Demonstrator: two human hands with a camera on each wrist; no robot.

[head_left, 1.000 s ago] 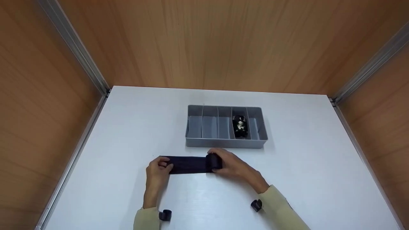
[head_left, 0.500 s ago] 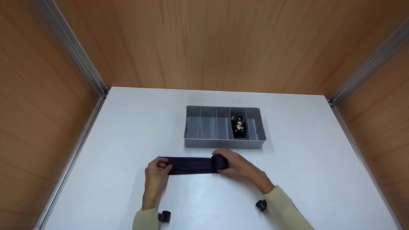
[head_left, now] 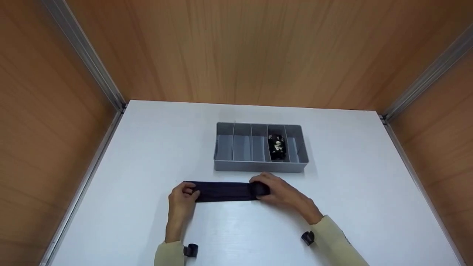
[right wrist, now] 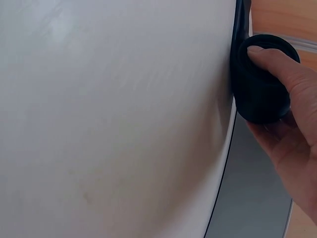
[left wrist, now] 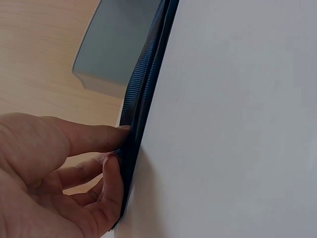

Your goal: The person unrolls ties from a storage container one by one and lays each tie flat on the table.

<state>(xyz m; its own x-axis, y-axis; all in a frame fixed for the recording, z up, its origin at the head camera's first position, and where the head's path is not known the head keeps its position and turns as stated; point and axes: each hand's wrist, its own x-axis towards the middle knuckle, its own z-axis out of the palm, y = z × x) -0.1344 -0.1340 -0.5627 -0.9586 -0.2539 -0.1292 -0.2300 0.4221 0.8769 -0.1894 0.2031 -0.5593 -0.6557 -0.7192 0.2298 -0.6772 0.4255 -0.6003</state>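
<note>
A dark navy necktie (head_left: 223,191), partly rolled up, lies stretched sideways on the white table. My left hand (head_left: 180,201) pinches its flat left end between thumb and fingers; the fingers cover part of that end. In the left wrist view the strip (left wrist: 143,89) shows ribbed blue fabric with a folded edge. At the other end my right hand (head_left: 282,194) grips the roll, thumb on one side and fingers on the other. The coiled roll (right wrist: 262,94) stands on its side in the right wrist view, the thumb pressing its coiled face.
Behind the hands stands a grey divided box (head_left: 258,166) with several compartments. A black roll with gold pattern (head_left: 277,146) sits in its second compartment from the right. Wood panels (head_left: 236,51) rise around the white table (head_left: 155,140).
My right hand has moved to the right with the roll, and the flat stretch of necktie between the hands has grown longer. My left hand has stayed in place.
</note>
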